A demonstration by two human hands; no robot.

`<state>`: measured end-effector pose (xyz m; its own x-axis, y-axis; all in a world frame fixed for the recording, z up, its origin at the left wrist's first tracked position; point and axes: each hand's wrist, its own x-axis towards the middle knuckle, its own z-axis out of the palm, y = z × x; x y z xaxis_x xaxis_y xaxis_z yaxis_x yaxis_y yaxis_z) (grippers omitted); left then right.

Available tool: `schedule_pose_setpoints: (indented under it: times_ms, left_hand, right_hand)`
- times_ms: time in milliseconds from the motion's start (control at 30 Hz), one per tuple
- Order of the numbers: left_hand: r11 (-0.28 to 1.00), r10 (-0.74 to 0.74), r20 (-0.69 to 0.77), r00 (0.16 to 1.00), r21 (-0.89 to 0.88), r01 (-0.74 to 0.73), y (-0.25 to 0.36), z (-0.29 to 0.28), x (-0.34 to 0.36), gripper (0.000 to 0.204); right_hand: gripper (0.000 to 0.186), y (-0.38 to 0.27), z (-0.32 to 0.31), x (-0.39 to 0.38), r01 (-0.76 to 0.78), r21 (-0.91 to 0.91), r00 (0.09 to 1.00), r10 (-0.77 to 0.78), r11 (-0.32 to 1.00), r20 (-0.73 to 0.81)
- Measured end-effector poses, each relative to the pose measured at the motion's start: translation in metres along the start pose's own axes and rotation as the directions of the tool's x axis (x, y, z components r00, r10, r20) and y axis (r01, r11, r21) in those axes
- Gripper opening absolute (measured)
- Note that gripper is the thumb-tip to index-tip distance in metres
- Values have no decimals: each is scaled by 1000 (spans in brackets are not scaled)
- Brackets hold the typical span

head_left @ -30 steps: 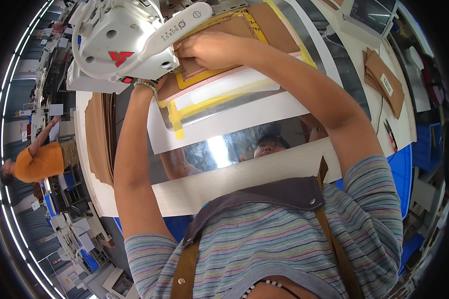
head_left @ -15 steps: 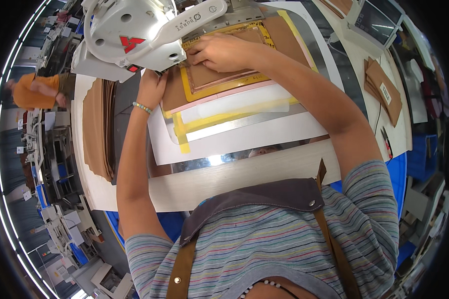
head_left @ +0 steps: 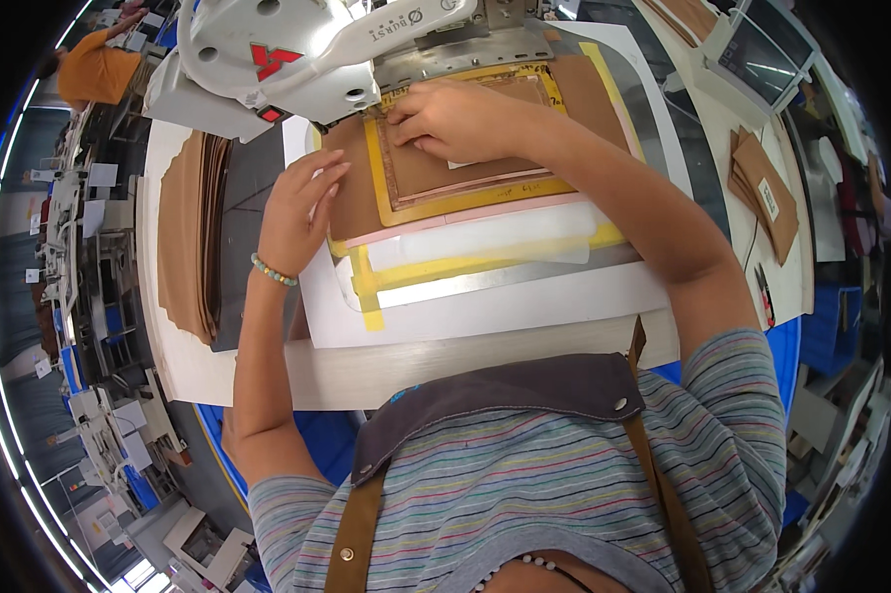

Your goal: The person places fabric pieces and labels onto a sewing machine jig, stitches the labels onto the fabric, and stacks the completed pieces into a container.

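My right hand (head_left: 455,121) rests on a brown panel (head_left: 436,163) inside a yellow-edged frame (head_left: 386,188). Its fingers are curled together at the frame's left side, close to the sewing machine head (head_left: 268,64); anything pinched in them is hidden. A small white piece (head_left: 462,165) peeks out under this hand. My left hand (head_left: 302,210), with a beaded bracelet at the wrist, hovers with fingers apart and nothing in them, beside the left edge of the brown backing sheet (head_left: 352,188). Yellow tape (head_left: 366,287) crosses the near-left corner of the clear and white template (head_left: 485,247).
A stack of brown pieces (head_left: 194,237) stands at the left of the table. On the right lie more brown pieces (head_left: 767,198) with a white label, red-handled snips (head_left: 765,295) and a control screen (head_left: 757,54). A person in orange (head_left: 100,69) is far left.
My left hand has come away from beneath the machine head toward me, its fingers spreading. The template and frame have slid nearer to me, covering the shiny strip. My right hand stays on the panel.
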<state>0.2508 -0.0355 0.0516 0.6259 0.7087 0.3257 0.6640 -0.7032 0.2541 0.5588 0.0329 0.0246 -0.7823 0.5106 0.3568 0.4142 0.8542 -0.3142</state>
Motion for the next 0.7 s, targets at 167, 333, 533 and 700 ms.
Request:
schedule_pose_setpoints:
  times_ms: [167,333,533,700]
  left_hand:
    - [994,85,41,996,-68,-82,28,17,25,32]
    - [985,161,71,984,-74,-156,36,33,38,35]
    - [994,107,120,987,16,-109,31,40,46,46]
    - [988,122,98,988,82,-130,24,54,45,46]
  right_hand:
    - [24,-3,-6,-9,4,-29,1000,-4,1000,2]
    - [27,-7,-70,-55,-164,-99,981,173,981,89]
    - [31,5,-77,-126,-306,-257,952,291,916,-98]
    - [37,-4,-53,-126,-290,-437,956,281,851,-87]
